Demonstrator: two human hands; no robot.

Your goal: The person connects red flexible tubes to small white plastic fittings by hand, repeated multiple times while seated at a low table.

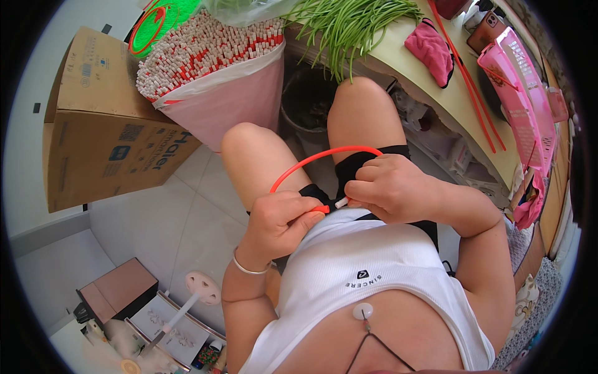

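Note:
A flexible red tube point(327, 151) arches above my lap, its two ends facing each other a short gap apart. My left hand point(283, 215) pinches the red end, which sticks out just past the thumb. In my right hand point(387, 187) is the other end, tipped with a short white plug point(341, 202) that points toward the left hand. The fingers of both hands are closed. Close beyond my left knee, a pink-white bag point(233, 93) stands packed with many red tubes with white tips point(212, 56).
A cardboard box point(106, 156) stands at the left. On the table point(448, 106) lie green stems point(352, 28), a pink cloth point(428, 50), loose red tubes point(470, 87), a phone point(486, 31) and a pink basket point(514, 106). A dark bin point(305, 103) sits beyond my knees.

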